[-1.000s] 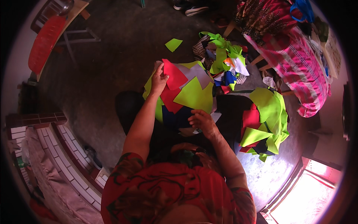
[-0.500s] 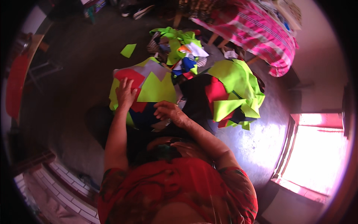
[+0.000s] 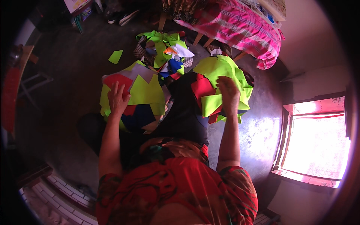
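Grey floor (image 3: 251, 137) surrounds a person in a red patterned shirt (image 3: 180, 183); a pink plaid cloth (image 3: 240, 32) drapes furniture at upper right. On the left, overlapping lime, grey, red and navy pieces form a wide cloth layer (image 3: 146, 90) beside the dark-trousered right leg (image 3: 185, 97). A lime-and-red cloth heap (image 3: 217, 67) lies across that leg, to its right; a smaller mixed cloth pile (image 3: 165, 56) occupies the floor beyond. The right hand (image 3: 229, 92) rests over the heap, fingers bent; whether they grip cannot be told. The left hand (image 3: 118, 100) overlies a red piece (image 3: 116, 79), fingers extended and parted. A lime scrap (image 3: 116, 56) lies apart.
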A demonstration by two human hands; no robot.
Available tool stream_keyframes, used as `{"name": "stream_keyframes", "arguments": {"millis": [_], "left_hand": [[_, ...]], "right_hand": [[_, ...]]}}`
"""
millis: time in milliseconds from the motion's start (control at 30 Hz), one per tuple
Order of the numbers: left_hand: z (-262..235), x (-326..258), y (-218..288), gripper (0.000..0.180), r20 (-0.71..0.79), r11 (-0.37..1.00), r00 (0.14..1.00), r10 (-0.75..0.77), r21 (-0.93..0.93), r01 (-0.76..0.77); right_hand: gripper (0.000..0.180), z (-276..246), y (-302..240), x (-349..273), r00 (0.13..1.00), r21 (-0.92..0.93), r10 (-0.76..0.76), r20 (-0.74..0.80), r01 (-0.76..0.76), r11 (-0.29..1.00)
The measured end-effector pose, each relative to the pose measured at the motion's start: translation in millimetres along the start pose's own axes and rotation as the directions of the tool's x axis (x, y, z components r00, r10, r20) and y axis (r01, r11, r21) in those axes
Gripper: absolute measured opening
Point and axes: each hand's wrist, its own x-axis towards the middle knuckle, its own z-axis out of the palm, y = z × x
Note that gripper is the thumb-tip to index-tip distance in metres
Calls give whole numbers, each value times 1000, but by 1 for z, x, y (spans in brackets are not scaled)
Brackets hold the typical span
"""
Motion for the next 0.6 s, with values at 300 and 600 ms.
{"name": "stream_keyframes", "arguments": {"millis": [300,600], "left_hand": [[9,-5,-3,54,53,999,998,43,8,-43],[11,-7,-7,54,61,999,998,32,-3,-32]], "right_hand": [[21,-31,20,0,1000,-248,22,14,-18,969],[60,2,52,32,950,-691,-85,300,278,667]]}}
